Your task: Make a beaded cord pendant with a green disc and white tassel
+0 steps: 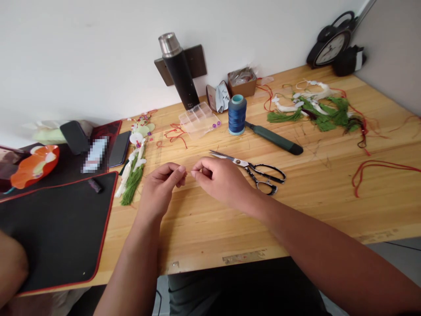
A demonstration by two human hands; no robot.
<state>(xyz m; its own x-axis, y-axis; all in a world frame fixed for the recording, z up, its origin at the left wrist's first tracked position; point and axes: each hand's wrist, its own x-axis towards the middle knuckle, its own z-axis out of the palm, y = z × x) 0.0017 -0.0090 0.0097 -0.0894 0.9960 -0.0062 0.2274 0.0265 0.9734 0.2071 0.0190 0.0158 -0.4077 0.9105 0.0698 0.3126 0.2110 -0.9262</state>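
Observation:
My left hand point(162, 189) is closed in a pinch above the table, thumb pressed against the forefinger. Close by on its right, my right hand point(219, 181) pinches too, its fingertips just apart from the left ones. Whatever lies between the fingers is too small to make out. Black-handled scissors point(242, 163) rest behind and right of my right hand, blades pointing left. Left of my left hand lie green and white tassels point(132, 183) with beads. A blue thread spool point(237, 115) stands upright beyond the scissors, beside a dark green slim tool point(274, 138).
A clear compartment box point(199, 119) with purple beads, a black thermos point(181, 74) and a small brown box point(242, 83) stand along the wall. More tassels point(324, 109) and red cord point(378, 163) lie right. A black mat point(55, 232) covers the left, where another person's limb point(11, 267) shows.

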